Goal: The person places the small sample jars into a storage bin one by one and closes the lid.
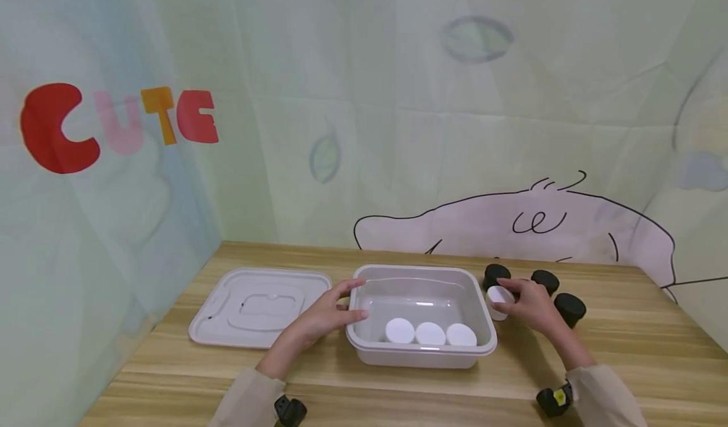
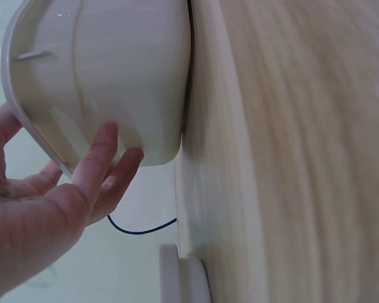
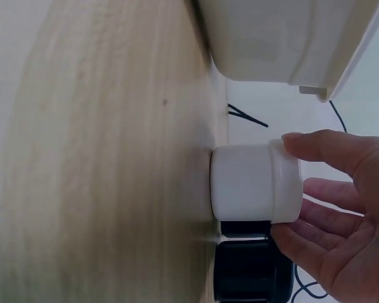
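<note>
A pale plastic box (image 1: 418,356) stands uncovered on the wooden table, with three round white-lidded jars (image 1: 430,334) in a row along its near side. My left hand (image 1: 327,313) holds the box's left rim, some fingers over the edge and others against the outer wall (image 2: 139,82). To the right of the box, my right hand (image 1: 531,304) pinches a white jar (image 1: 499,300) by its lid, thumb on one side and fingers on the other. That jar (image 3: 243,183) stands upright, its base right at the tabletop.
Several black jars (image 1: 570,309) stand around and behind my right hand. A flat pale lid (image 1: 256,332) lies on the table left of the box. Printed cloth (image 1: 284,130) hangs along the table's back and left edges.
</note>
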`<action>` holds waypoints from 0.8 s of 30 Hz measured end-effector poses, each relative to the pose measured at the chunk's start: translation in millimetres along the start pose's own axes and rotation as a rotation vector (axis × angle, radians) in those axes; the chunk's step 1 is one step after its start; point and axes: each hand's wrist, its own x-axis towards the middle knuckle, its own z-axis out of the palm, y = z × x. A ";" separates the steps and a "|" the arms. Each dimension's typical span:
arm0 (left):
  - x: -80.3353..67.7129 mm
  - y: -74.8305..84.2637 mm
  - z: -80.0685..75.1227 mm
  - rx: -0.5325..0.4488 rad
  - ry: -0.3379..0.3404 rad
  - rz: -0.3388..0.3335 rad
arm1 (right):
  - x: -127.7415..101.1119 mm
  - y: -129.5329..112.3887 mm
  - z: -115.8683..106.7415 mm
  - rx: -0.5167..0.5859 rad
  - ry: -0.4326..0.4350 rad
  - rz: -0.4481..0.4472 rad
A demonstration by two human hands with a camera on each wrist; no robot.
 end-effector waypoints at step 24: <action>0.1 -1.2 0.3 -0.011 -0.013 0.012 | -5.0 -25.0 -29.4 0.142 0.072 -0.019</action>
